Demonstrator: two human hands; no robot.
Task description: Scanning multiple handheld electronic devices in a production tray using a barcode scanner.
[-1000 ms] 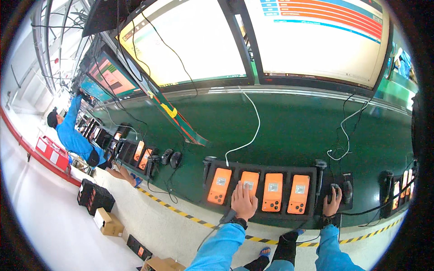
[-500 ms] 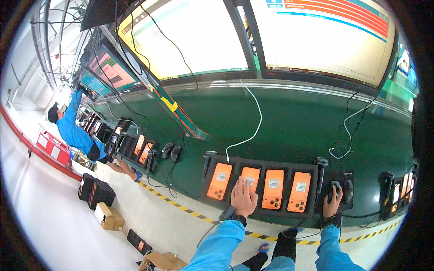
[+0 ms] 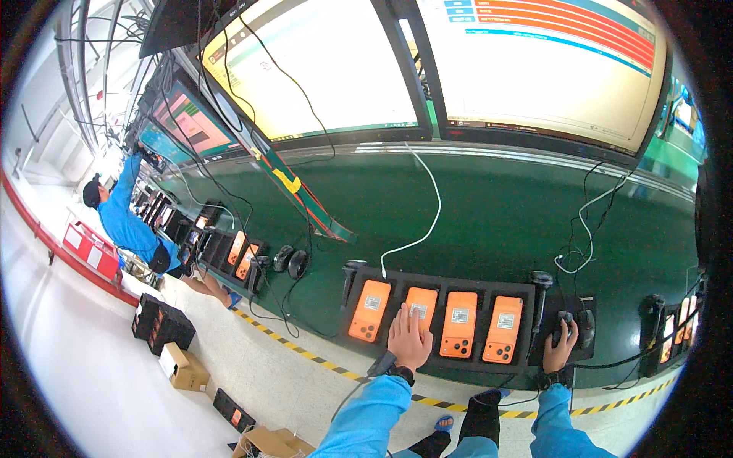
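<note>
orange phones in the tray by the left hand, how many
4, in a row in the black tray: leftmost phone, second phone partly covered by the left hand, third phone, rightmost phone. No other seems hidden.

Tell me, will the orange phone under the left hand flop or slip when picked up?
That orange phone would probably stay stiff: it looks like a flat slab. Its smooth-looking back might be slippery. It likely won't roll, lying flat in the black tray.
</note>
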